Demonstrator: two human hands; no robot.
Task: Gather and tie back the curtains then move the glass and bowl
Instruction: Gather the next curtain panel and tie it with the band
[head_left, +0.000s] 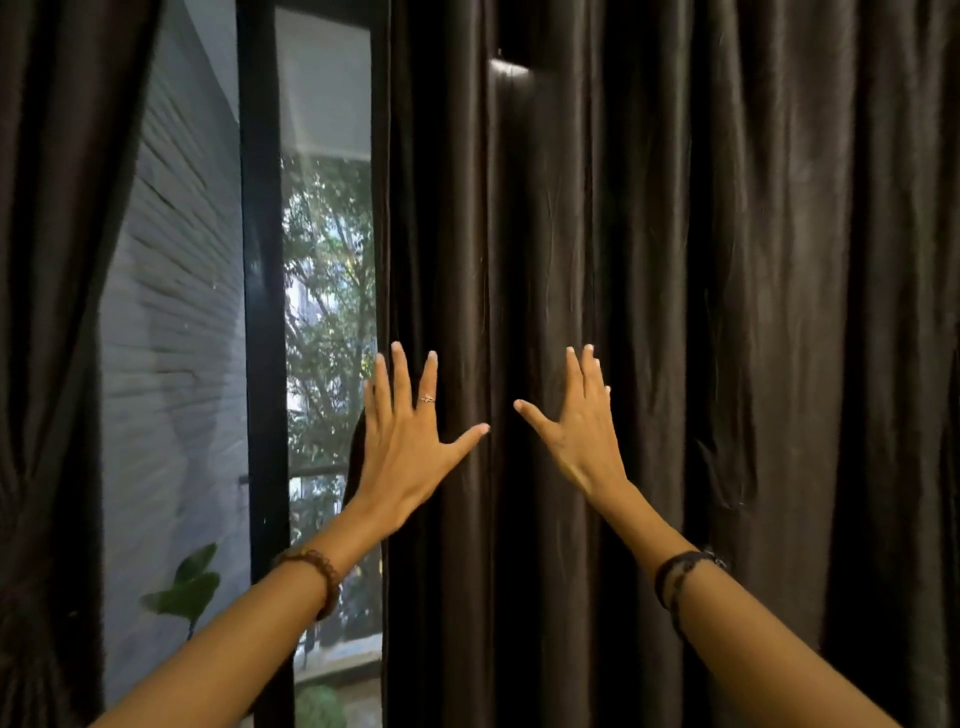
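Head view: both hands raised flat, fingers straight and spread, holding nothing. Left hand (410, 441) at free left edge of dark brown satin pleated curtain (675, 312), beside window gap; right hand (582, 431) further in on folds. Curtain hung vertical, bulk rightward. Likely gathering rightward, left hand nearer edge. Glass, bowl unseen.

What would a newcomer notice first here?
Two open hands, left hand and right hand, spread at centre against the dark right curtain. Left of them, a window shows green trees. At far left hangs another dark curtain.
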